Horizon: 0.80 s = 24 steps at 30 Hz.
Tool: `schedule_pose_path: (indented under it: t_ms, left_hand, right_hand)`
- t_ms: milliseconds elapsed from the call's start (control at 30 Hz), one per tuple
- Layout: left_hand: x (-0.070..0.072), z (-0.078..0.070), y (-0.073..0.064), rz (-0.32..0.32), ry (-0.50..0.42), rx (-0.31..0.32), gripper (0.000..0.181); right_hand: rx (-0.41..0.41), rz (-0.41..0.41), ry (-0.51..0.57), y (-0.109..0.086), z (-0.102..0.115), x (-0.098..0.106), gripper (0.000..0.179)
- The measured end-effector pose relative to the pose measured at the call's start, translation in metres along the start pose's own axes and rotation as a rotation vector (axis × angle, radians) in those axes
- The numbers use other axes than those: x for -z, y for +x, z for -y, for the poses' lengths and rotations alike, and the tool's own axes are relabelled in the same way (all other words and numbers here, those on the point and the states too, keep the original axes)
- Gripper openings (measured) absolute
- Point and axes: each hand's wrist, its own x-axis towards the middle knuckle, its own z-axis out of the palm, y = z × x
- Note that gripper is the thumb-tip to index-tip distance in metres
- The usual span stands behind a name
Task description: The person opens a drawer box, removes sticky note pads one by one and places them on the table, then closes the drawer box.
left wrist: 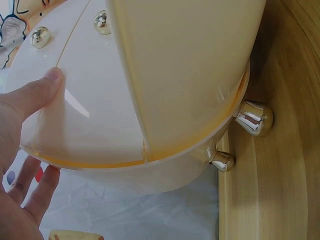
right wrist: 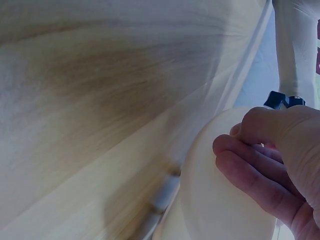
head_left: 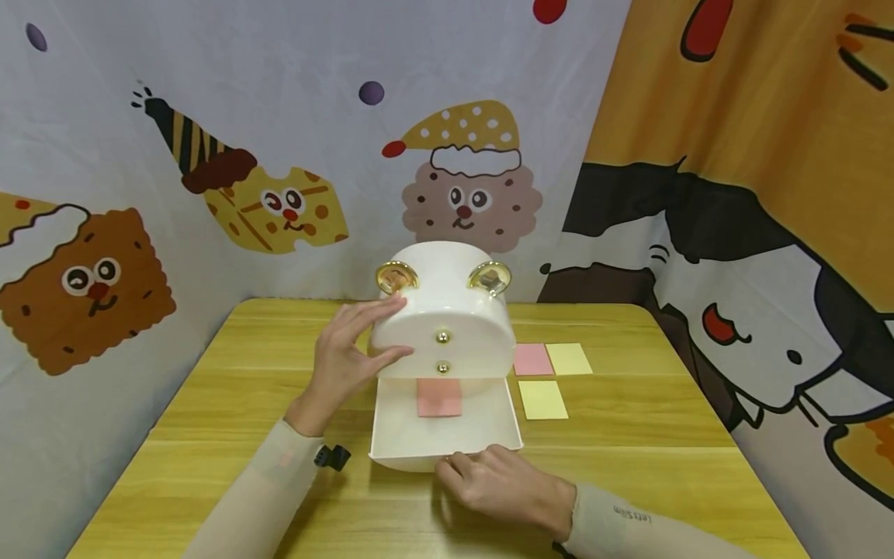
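A glossy white drawer box (head_left: 443,272) with gold ear-shaped rings stands on the table. Its bottom drawer (head_left: 482,427) is pulled out towards me, and a pink sticky note (head_left: 439,398) lies inside. My left hand (head_left: 342,353) holds the box's left side, thumb on the front face and the other fingers around the edge; the left wrist view shows this thumb (left wrist: 42,92) beside the gold knobs (left wrist: 41,37). With curled fingers my right hand (head_left: 506,489) pinches the drawer front at its middle. Whatever knob it has there is hidden by those fingers (right wrist: 255,185).
Right of the box lie another pink note (head_left: 533,359) and two yellow notes (head_left: 569,359). Gold feet (left wrist: 254,117) hold the box off the wooden table (head_left: 628,481). A printed cloth (head_left: 314,101) hangs behind the table.
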Motion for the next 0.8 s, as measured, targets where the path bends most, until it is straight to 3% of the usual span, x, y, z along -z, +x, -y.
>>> schedule_pose_path:
  t_ms: [300, 633, 800]
  left_hand:
    - [0.0001, 0.0006, -0.0003, 0.001, -0.002, 0.001, 0.078]
    - [0.0007, -0.0012, 0.0004, 0.0, 0.0, 0.004, 0.078]
    - [0.0007, -0.0022, 0.0, -0.001, -0.001, 0.002, 0.078]
  right_hand:
    - [0.005, -0.016, -0.042, 0.0006, 0.0037, 0.0039, 0.013]
    - [-0.004, -0.028, -0.027, 0.0008, 0.0071, 0.0045, 0.036]
    - [-0.003, -0.012, -0.037, -0.0013, 0.0072, 0.0067, 0.018]
